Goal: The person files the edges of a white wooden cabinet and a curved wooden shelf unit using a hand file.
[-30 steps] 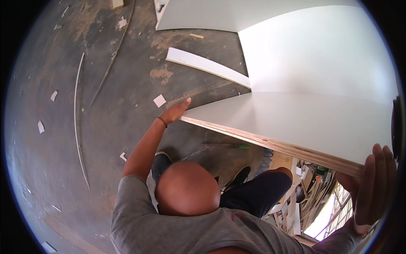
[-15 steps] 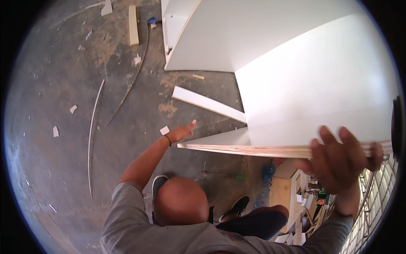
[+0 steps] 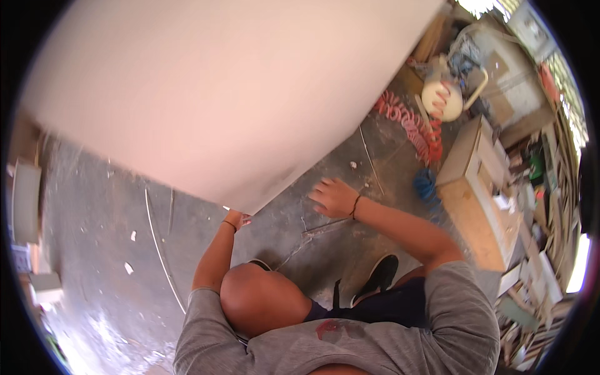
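A large white panel (image 3: pixel 219 94) fills the upper left and middle, tilted, with its lowest corner pointing toward me. At that corner my left hand (image 3: pixel 237 219) is closed around the edge, partly covered by the panel. My right hand (image 3: pixel 334 197) hangs just right of the panel's slanting edge, apart from it. Its fingers are loosely bent and spread, and it holds nothing. What lies behind the panel is hidden.
Coiled red air hose (image 3: pixel 409 128) and blue hose (image 3: pixel 425 182) lie at the right, near a cream round tank (image 3: pixel 442 100). A wooden box (image 3: pixel 472 200) and stacked offcuts (image 3: pixel 531 294) stand nearer. A thin strip (image 3: pixel 155 234) lies on the floor (image 3: pixel 106 206).
My right hand has come off the panel's edge and moved inward. The panel now shows a broad outer face, its corner in my left hand. The view has shifted toward the hoses.
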Demonstrator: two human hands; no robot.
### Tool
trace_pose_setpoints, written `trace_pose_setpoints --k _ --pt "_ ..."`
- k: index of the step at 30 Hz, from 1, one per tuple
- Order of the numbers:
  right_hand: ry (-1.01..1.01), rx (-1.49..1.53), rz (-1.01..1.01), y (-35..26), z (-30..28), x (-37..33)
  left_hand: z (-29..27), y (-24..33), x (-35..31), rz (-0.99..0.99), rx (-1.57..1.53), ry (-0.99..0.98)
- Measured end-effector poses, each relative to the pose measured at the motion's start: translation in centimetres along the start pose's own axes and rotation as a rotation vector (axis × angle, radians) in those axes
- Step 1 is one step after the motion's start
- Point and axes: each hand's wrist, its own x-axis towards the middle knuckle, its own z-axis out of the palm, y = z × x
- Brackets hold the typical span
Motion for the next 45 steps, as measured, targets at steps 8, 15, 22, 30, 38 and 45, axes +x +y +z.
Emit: trace_pose_setpoints --k 8,15,22,30,38,45 --pt "0.023 0.118 0.325 3.0 17.7 -9.1 -2.7 0.7 -3.7 0.144 -0.192 0.199" --pt "0.051 0.311 0.368 4.6 20.3 -11.7 8.9 11.7 -22.7 1.152 -0.384 0.338" --pt "0.446 1.313 1.175 0.8 20.1 -6.7 15.2 15.0 -26.7 1.297 0.191 0.844" --pt "0.696 2.094 1.263 -2.8 20.6 4.4 12.8 19.1 -31.2 1.287 0.260 0.737" --pt "0.664 1.513 1.190 -4.8 23.4 9.1 14.4 19.8 -29.7 1.381 0.213 0.796" --pt "0.562 1.428 1.250 -4.8 21.1 9.5 15.7 19.9 -29.9 1.366 0.272 0.841"
